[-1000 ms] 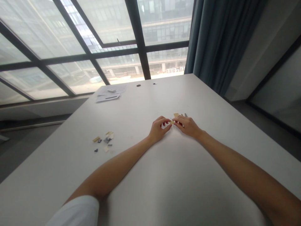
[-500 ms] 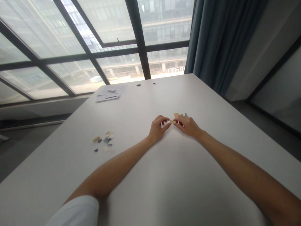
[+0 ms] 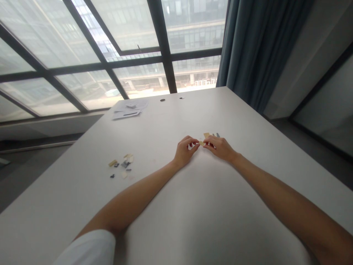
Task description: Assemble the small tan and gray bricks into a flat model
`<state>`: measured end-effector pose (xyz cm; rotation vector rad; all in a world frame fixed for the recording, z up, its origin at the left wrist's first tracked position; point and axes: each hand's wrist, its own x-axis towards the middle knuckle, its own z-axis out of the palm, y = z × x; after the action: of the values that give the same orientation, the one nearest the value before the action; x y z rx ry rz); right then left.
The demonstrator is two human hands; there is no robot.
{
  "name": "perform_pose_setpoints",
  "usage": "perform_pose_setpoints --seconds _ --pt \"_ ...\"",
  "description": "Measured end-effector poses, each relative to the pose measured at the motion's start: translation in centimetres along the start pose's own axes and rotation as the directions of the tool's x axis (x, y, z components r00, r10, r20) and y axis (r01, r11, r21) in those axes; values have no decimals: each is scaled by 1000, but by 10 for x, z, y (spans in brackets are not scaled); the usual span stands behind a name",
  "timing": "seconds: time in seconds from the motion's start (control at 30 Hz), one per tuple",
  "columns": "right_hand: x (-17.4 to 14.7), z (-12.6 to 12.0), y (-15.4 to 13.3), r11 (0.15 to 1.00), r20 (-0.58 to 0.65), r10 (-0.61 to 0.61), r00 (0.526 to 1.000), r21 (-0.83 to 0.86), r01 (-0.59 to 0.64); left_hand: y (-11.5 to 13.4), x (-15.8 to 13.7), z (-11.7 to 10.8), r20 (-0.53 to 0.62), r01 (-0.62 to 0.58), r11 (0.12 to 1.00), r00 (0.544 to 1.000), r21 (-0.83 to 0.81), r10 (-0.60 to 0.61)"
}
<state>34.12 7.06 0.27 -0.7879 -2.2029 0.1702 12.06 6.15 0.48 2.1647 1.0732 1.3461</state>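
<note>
Between my fingertips is a small pale yellow piece [image 3: 201,143], which looks like a toy building brick; its details are too small to make out. My left hand [image 3: 185,150] pinches it from the left, thumb and forefinger closed on its edge. From the other side my right hand [image 3: 220,146] grips the same piece, with its fingers curled. Just beyond my right hand lie a tan studded plate [image 3: 206,135] and a grey piece [image 3: 218,135] on the table, partly hidden by that hand.
The white table [image 3: 171,202] carries a loose group of tan, cream and dark grey pieces [image 3: 125,164] on the left. Papers [image 3: 128,110] with a small white object lie at the far left corner. A window [image 3: 132,44] and a blue curtain [image 3: 248,48] stand behind.
The small yellow piece has turned and tilted between my fingertips. Both hands have stayed in nearly the same place, and the pieces on the table lie as before.
</note>
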Motion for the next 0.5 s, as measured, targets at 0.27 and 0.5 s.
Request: perform_pose_setpoints --seconds 0.27,0.5 --pt "1 0 -2 1000 -10 -16 1000 -9 16 -2 0 0 15 12 1000 1000 -19 -12" --pt "0 0 -2 1000 -12 12 1000 -8 -12 0 1 -1 23 45 998 999 -48 -44"
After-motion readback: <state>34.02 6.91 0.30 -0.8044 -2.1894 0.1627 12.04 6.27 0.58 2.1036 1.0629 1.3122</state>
